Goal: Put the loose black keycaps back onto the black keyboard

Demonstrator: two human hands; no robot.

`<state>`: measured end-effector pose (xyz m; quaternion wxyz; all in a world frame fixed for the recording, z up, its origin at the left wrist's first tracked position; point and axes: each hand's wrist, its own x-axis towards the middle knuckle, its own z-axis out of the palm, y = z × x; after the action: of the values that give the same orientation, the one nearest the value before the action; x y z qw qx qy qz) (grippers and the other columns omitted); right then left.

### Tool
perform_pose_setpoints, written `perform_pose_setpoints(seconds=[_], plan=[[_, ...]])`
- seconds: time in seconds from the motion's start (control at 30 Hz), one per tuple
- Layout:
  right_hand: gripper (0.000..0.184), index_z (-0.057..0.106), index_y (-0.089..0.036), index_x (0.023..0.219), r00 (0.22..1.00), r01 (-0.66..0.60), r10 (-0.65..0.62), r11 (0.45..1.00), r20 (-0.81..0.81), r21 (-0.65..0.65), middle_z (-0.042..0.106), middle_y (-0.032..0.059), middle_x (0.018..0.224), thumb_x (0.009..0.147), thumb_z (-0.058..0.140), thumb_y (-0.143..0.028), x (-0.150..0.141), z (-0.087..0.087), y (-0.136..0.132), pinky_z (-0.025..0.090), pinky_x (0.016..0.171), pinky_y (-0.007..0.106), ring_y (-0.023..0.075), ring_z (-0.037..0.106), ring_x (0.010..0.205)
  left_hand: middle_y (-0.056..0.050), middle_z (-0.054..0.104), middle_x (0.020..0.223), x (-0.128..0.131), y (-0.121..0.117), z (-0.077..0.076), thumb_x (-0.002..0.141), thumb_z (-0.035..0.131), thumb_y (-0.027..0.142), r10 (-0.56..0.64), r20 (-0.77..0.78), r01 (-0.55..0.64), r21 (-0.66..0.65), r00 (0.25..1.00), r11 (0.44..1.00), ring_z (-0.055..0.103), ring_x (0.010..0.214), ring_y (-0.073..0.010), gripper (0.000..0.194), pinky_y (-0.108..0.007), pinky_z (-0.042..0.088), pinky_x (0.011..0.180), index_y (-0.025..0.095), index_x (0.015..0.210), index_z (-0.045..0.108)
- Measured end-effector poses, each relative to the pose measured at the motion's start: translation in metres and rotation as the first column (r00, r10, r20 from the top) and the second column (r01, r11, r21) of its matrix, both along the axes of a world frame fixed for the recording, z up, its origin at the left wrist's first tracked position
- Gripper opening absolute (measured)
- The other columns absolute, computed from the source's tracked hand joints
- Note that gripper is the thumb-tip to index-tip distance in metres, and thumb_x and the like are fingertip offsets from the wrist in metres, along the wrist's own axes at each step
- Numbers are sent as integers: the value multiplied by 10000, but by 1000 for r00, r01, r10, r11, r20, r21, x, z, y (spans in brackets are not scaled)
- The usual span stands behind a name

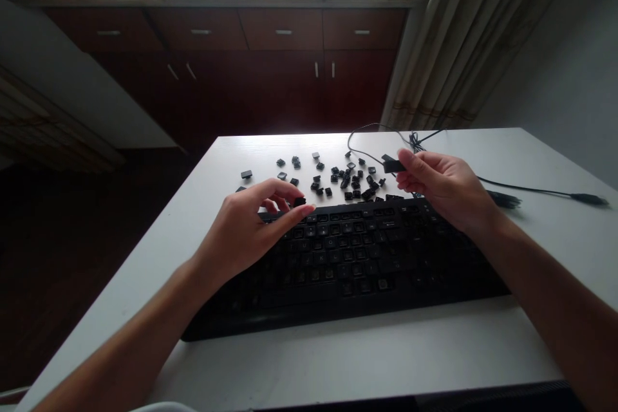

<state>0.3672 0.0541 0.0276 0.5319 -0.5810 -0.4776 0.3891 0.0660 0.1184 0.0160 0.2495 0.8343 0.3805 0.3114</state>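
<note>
Left hand (246, 222) first: through the head camera I see its thumb and forefinger pinching a small black keycap (299, 201) over the far side of the keyboard (347, 256); I cannot tell whether the cap touches what is below it. Its partner, the right hand (441, 190), is closed on a slim dark piece (393, 166), raised near the loose keycaps (345, 180), and from here I cannot make out what that piece is. The keyboard lies across the middle of the worktop (203, 206), bare sockets showing among its keys, with the loose caps strewn between it and the far edge. A black cable (526, 185) runs from a tangle by the far edge toward the right edge. My main worry is the left pinch: it looks like fingertips only, so a slight twist could drop the cap among others as dark as itself, and I would struggle to pick it out. A low sweep of the right hand could scatter the caps or snag the cable, and a hard knock might send those nearest the far edge over it. Dim light on the keys could also make one socket easy to mistake for another.
</note>
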Motion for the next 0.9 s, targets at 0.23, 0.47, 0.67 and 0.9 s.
perform_pose_setpoints(seconds=[0.23,0.47,0.67,0.9], plan=[[351,745,-214,900,997,12,-12,1000,70,1,729,17,800,742,803,-522,-1,1,0,550,713,262,138,665,735,-1,725,929,0,0,0,841,740,441,-9,-10,9,5,1000,1000,653,747,-116,271,-247,551,684,228,1000,691],[358,746,-215,950,988,-20,21,1000,154,-5,739,22,786,755,795,-512,-1,0,-2,557,708,276,154,677,736,-9,725,916,1,-1,0,835,743,450,-11,-24,11,19,1000,1000,653,734,-123,279,-256,566,686,231,1000,694],[375,762,-236,1008,985,-47,41,998,168,30,765,43,904,749,801,-505,-1,-2,0,590,750,327,179,705,793,-12,726,915,1,-1,-1,840,734,460,-5,-39,6,25,999,1000,651,735,-126,282,-264,574,694,233,1003,695],[403,737,-216,1076,971,-66,63,998,231,2,767,57,927,779,778,-485,1,-7,0,564,857,377,210,718,894,-5,722,932,1,-1,-1,838,741,451,-1,-45,2,27,999,1000,648,746,-120,277,-257,556,694,234,1004,696]])
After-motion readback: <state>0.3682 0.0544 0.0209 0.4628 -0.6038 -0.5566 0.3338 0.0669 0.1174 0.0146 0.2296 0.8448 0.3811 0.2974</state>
